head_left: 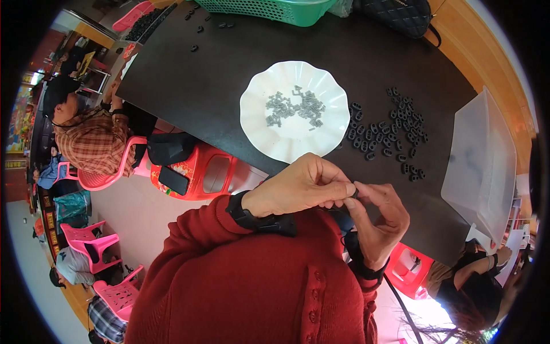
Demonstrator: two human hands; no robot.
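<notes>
My left hand (301,186) and my right hand (380,217) meet fingertip to fingertip in front of my chest, by the table's near edge. My right thumb and index finger pinch a small black piece (354,193), mostly covered by fingers. Closed in a pinch against it are my left thumb and index finger; whatever they hold is hidden. Just beyond my hands stands a white plate (260,135) with a wavy rim, bearing small silvery metal bits (309,107) in two loose heaps. Many small black oval pieces with two holes (387,137) lie right of the plate.
A clear plastic bin (478,166) stands at the table's right end. At the far edge are a green basket (269,10) and a black quilted bag (395,16). A red stool (197,172) bears a phone (173,180). People sit left and lower right.
</notes>
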